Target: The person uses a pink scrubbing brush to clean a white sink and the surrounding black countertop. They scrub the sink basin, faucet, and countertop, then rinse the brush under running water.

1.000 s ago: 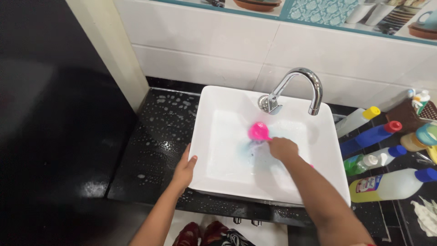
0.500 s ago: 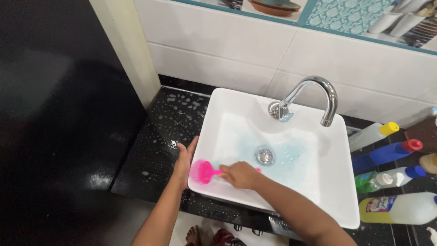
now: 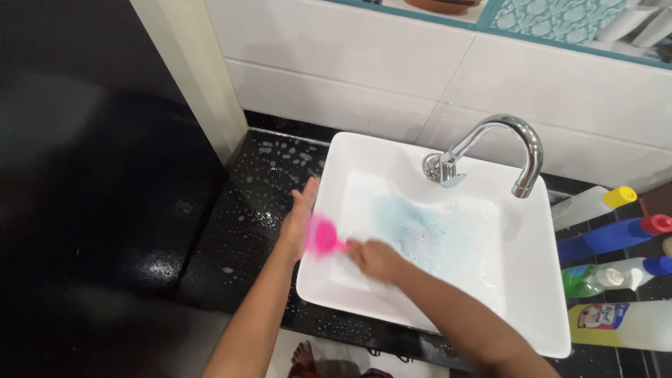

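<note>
On wet black surface (image 3: 238, 231): white square sink (image 3: 546, 280), blue foam inside | chrome tap (image 3: 514, 143) at back rim | bottles (image 3: 609, 234) lying right | right hand (image 3: 376, 257) closed around pink brush (image 3: 323, 236), handle running left-right, head leftward at left inner wall | left hand (image 3: 299, 217) open, flat on left rim, just beside brush head.

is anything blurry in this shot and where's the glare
Head view: the pink brush and right hand are smeared by motion blur; the left hand is slightly soft. Glare sits on the chrome tap and the wet black counter.
</note>
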